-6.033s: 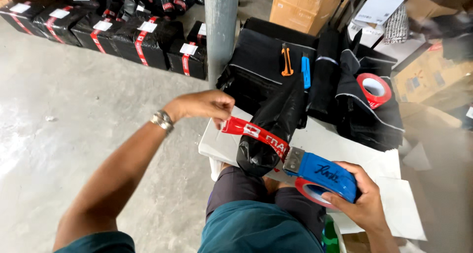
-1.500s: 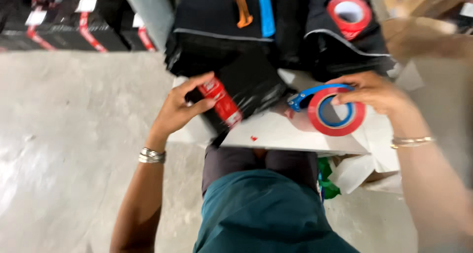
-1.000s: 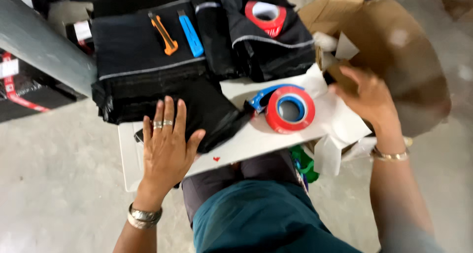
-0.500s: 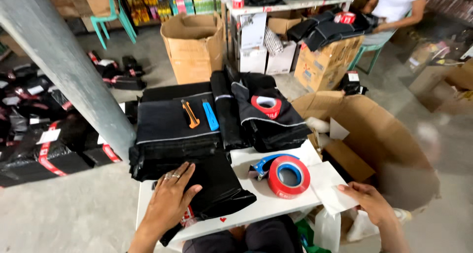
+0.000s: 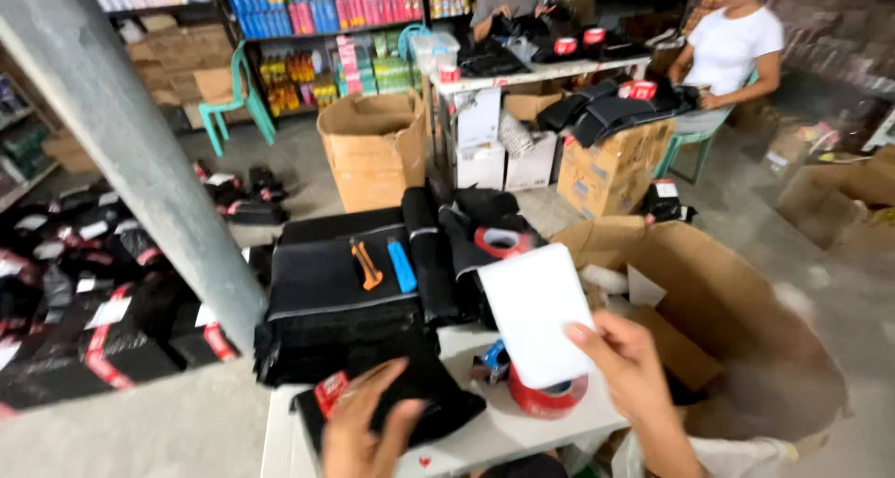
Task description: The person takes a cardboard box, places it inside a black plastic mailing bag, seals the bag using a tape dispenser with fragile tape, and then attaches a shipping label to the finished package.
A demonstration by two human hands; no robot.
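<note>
My right hand (image 5: 634, 380) holds up a blank white rectangular sheet (image 5: 535, 312) by its lower edge. My left hand (image 5: 365, 431) rests with fingers spread on a black plastic-wrapped parcel (image 5: 396, 399) that has a strip of red tape at its left end. The parcel lies on a small white table (image 5: 485, 436). Beside it, under the white sheet, sits a blue tape dispenser with a roll of red tape (image 5: 545, 394).
Behind the table lie stacked black folded goods (image 5: 326, 292) with an orange cutter (image 5: 365, 264), a blue cutter (image 5: 402, 265) and a red tape roll (image 5: 502, 242). An open cardboard box (image 5: 709, 292) stands right, a grey pillar (image 5: 121, 133) left. Two people sit at a far table.
My right hand has lifted a white sheet up in front of the tape dispenser. The view has tilted upward toward the room. My left hand stays on the black parcel.
</note>
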